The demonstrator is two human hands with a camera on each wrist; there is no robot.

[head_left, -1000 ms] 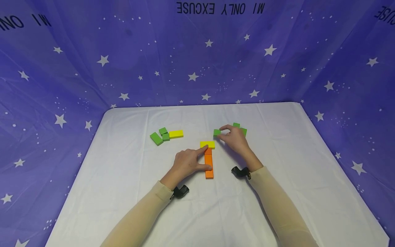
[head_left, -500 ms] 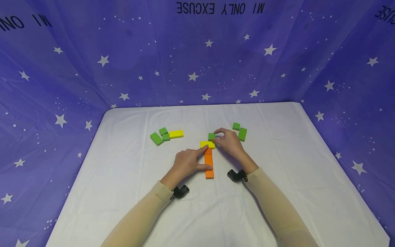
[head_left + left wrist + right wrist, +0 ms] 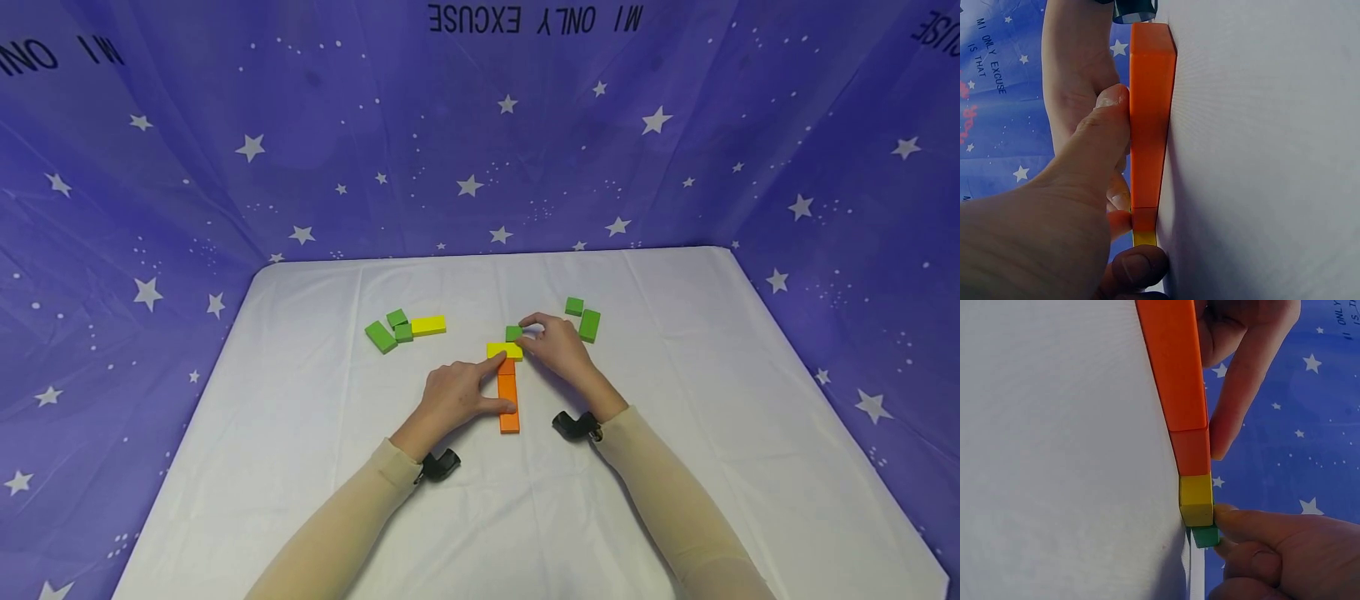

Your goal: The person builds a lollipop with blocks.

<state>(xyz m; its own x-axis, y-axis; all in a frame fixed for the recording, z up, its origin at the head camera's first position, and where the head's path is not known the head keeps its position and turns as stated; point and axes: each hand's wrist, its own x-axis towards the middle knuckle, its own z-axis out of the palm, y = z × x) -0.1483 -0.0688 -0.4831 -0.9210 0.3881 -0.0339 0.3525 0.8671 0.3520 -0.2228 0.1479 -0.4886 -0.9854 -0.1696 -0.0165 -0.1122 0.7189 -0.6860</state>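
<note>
1. Midway between the left and right edges of the table (image 3: 300, 400), a T of blocks is laid on creased white cloth; should the fabric be dragged by a sleeve, the row could be skewed.
2. By the left hand (image 3: 453, 393), the T is pressed from above, thumb and index finger extended, nothing enclosed; uneven pressure might open the joints.
3. By the right hand (image 3: 562, 343), the green cube (image 3: 513, 332) is pinched between thumb and index finger.
4. The long orange block (image 3: 508, 389), smooth and straight-sided, is aimed at the far edge; it could be pivoted by a sideways nudge.
5. The yellow block (image 3: 513, 350), an oblong, is set crosswise; it could be shunted by too firm a push.
6. Just beyond its right end, the matte-looking cube is held; if released crookedly, a gap might be left.
</note>
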